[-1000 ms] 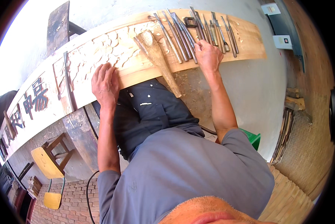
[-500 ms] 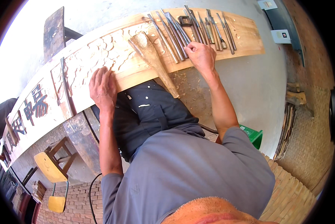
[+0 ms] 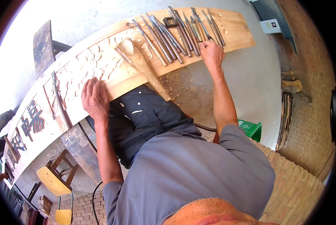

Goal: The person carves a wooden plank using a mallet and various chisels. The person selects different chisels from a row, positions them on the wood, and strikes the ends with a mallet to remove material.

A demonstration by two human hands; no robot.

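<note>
A long pale wooden board point(image 3: 235, 33) with carved relief lies across in front of me. My left hand point(image 3: 95, 96) rests on its near edge, fingers bent over the carved surface, holding nothing that I can see. At the right end of the row of carving tools, my right hand point(image 3: 212, 54) has its fingers closed at the handle end of a chisel point(image 3: 204, 28); the fingers partly hide the grip. Several more chisels and gouges point(image 3: 162, 43) lie side by side to its left. Between my hands a wooden mallet point(image 3: 140, 62) lies slantwise, its handle reaching past the edge.
A long dark-handled tool point(image 3: 60, 98) lies across the board at left, near dark painted characters point(image 3: 34, 116). A small dark block-like tool point(image 3: 170, 22) sits among the chisels. A yellow chair point(image 3: 53, 180) stands lower left, a green bin point(image 3: 250, 129) at right. Another person's dark sleeve point(image 3: 1, 123) shows far left.
My right hand has moved rightward along the tools, from the middle chisels to those near the right end. The left hand stays on the board's edge. The view has shifted slightly.
</note>
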